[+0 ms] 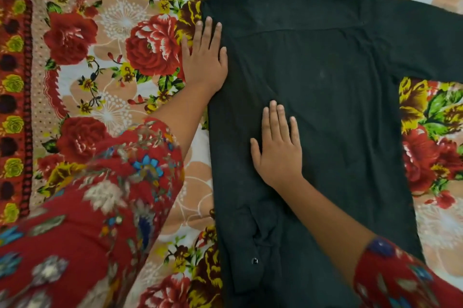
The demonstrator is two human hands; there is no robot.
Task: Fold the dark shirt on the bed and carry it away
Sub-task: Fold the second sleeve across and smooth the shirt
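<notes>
The dark shirt (pixel 333 87) lies back-up on the bed, collar at the top and hem toward me. Its left side is folded inward, and the folded sleeve with a buttoned cuff (pixel 253 245) runs down along that edge. The other sleeve stretches out flat to the right. My left hand (pixel 204 57) rests flat, fingers apart, on the shirt's folded left edge near the shoulder. My right hand (pixel 278 149) presses flat on the middle of the shirt's back. Neither hand grips the cloth.
The floral bedsheet (pixel 120 32), with red roses and peach flowers, covers the whole bed. A red patterned border (pixel 15 82) runs down the far left. My red floral sleeves fill the lower corners of the view.
</notes>
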